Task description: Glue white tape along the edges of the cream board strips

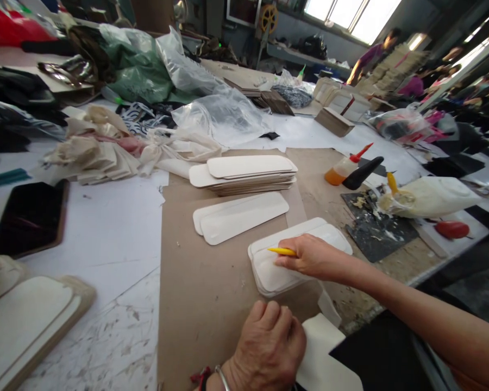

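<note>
My right hand (312, 256) is closed around a yellow pointed stick (282, 251), its tip facing left. It is over a stack of white rounded boards (269, 274). My left hand (267, 345), with a bracelet at the wrist, is curled closed at the front of the brown sheet (199, 304); what its fingers hold, if anything, is hidden. Beside it on the right lies a cream-white piece (324, 353), partly over black material. Behind are two overlapping white boards (242, 217) and a taller stack of such boards (244, 172).
To the right are an orange-filled bottle with a red nozzle (342, 168), a glue-smeared black plate (375, 228) and a whitish plastic container (436, 196). On the left are a phone (30, 217), more boards (28, 320) and cloth scraps (101, 155). Plastic bags (224, 117) lie behind.
</note>
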Demonstrator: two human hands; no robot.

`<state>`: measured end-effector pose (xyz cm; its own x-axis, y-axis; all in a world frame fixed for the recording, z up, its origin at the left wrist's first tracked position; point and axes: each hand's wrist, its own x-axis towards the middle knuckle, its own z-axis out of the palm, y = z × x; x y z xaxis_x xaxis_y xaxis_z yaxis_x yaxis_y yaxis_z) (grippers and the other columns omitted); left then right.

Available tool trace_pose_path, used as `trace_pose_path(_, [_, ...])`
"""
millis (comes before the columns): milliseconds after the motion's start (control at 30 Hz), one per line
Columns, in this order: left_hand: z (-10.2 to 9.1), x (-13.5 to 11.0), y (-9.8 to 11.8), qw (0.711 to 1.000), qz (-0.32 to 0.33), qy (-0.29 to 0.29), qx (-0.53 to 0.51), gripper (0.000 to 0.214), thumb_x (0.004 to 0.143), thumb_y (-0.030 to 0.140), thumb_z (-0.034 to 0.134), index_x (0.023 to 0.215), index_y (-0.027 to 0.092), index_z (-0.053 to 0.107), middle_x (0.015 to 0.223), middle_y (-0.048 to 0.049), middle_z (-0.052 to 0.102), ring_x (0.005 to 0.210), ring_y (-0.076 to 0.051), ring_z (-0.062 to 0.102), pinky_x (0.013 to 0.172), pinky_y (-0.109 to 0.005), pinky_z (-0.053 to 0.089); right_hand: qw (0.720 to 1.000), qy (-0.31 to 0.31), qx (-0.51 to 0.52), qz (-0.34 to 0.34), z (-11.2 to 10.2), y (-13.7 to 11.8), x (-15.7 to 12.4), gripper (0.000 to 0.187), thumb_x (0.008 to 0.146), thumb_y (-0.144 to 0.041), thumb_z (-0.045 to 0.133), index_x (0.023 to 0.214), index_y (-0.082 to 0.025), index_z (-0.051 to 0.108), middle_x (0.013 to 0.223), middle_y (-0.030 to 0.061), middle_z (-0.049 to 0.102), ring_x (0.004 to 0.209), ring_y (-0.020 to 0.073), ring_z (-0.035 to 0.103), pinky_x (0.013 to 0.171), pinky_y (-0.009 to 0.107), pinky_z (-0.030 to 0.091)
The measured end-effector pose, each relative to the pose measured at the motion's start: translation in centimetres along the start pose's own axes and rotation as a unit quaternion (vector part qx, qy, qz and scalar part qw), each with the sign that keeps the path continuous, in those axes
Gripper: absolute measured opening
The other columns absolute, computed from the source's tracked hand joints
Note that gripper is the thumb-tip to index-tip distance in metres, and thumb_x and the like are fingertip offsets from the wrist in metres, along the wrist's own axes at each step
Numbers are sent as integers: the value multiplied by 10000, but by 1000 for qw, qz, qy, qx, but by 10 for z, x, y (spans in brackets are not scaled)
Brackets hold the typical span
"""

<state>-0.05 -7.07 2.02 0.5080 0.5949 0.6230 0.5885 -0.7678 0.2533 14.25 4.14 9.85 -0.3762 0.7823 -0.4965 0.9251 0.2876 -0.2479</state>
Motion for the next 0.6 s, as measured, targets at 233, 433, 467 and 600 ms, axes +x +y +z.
trace_pose_path(233, [6, -5, -3, 997, -16, 70, 19, 191, 833, 130, 424, 809, 143, 613, 1049, -112, 596, 1041, -281, 522, 921, -405, 379, 1000, -10, -2, -9, 1, 0, 4, 214, 826, -362, 474, 758, -189, 580, 735, 31, 630, 661, 157, 528, 585, 236, 289])
trace_pose_path(433, [10, -4, -5, 998, -30, 58, 6, 180, 806, 101, 428, 760, 115, 602, 1162, -183, 572, 1195, -359, 432, 968, -479, 404, 1000, -16, -1, -15, 1, 3, 5, 217, 826, -349, 468, 762, -181, 590, 735, 40, 632, 660, 160, 533, 585, 238, 298])
trace_pose_path(467, [11, -4, -5, 998, -35, 55, 7, 187, 804, 95, 420, 759, 112, 600, 1166, -191, 569, 1202, -361, 424, 966, -483, 411, 1000, -16, -3, -17, 1, 3, 5, 221, 826, -352, 468, 767, -182, 595, 738, 42, 634, 663, 163, 536, 585, 239, 299])
trace_pose_path(600, [12, -4, -6, 998, -38, 47, 13, 201, 812, 92, 406, 734, 108, 591, 1136, -217, 585, 1189, -352, 443, 957, -473, 424, 1000, -19, -12, -16, 1, 1, 8, 227, 827, -356, 470, 801, -181, 612, 767, 53, 649, 681, 174, 549, 578, 241, 298])
